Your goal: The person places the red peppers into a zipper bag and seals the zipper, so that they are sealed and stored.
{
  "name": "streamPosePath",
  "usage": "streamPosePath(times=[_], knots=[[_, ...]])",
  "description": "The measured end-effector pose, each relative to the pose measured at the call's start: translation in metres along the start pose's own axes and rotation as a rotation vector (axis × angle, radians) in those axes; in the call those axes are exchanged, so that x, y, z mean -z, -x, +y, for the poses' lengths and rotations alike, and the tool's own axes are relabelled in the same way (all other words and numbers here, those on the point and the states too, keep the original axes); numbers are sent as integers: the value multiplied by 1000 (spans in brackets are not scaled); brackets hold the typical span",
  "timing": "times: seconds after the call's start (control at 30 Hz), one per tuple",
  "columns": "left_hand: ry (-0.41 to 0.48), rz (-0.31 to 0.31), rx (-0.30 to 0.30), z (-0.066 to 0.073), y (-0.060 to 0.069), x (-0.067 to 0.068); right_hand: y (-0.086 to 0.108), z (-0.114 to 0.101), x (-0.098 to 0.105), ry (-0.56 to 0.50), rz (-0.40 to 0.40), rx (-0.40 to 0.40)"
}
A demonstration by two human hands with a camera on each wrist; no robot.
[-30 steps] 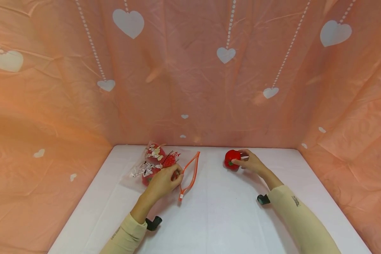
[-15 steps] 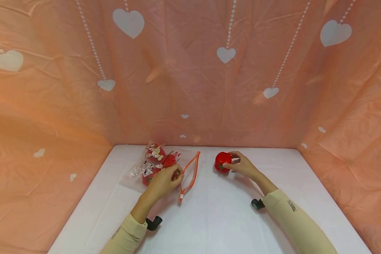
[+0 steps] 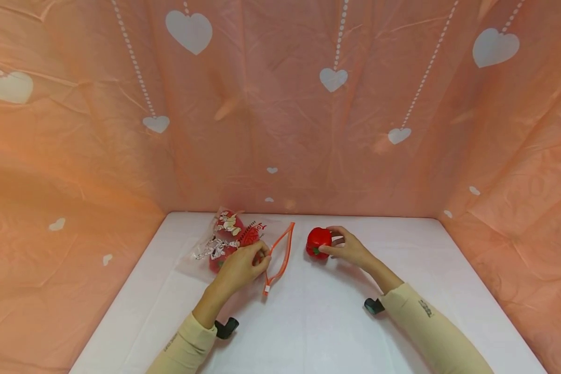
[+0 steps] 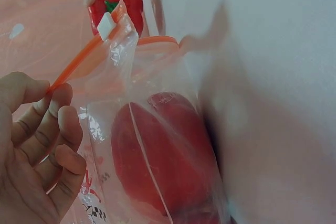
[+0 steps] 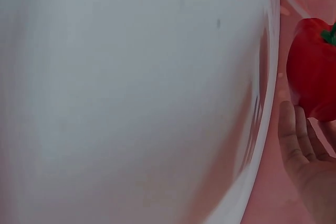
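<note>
A clear printed zip bag (image 3: 273,228) with an orange zip edge lies on the left of the table, its mouth parted toward the right. Inside it are red bell peppers (image 4: 163,156), seen through the plastic. My left hand (image 3: 243,265) pinches the bag's orange edge (image 4: 73,69) between thumb and forefinger, the other fingers curled. Right of the bag mouth, my right hand (image 3: 352,252) holds another red bell pepper (image 3: 319,242) with a green stem, thumb on the near side and fingers on the far side. In the right wrist view the fingers (image 5: 302,129) touch the pepper's lower side.
The white table (image 3: 336,332) reaches back to an orange curtain (image 3: 299,130) with white hearts, which also hangs at both sides. A white slider (image 4: 106,26) sits on the bag's zip. Dark wrist devices (image 3: 226,328) show below both forearms.
My right hand has moved left with the bell pepper, closer to the bag's mouth. The left hand and the bag have stayed in place.
</note>
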State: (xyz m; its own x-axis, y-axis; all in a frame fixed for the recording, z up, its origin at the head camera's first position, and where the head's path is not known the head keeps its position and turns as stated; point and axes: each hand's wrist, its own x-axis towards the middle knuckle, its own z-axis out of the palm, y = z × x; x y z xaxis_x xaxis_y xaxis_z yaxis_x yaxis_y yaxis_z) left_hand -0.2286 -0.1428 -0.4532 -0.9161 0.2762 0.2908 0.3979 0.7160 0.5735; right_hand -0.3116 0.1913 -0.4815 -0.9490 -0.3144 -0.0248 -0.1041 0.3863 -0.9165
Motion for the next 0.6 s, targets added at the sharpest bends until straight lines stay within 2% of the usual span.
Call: streamPosePath(times=[0.2,0.6], knots=[[-10,8,-4,0,0,1,2,-5,-12,-12,-32,9],[-4,-9,10,0,-1,1,4,-12,-37,-101,-80,31]])
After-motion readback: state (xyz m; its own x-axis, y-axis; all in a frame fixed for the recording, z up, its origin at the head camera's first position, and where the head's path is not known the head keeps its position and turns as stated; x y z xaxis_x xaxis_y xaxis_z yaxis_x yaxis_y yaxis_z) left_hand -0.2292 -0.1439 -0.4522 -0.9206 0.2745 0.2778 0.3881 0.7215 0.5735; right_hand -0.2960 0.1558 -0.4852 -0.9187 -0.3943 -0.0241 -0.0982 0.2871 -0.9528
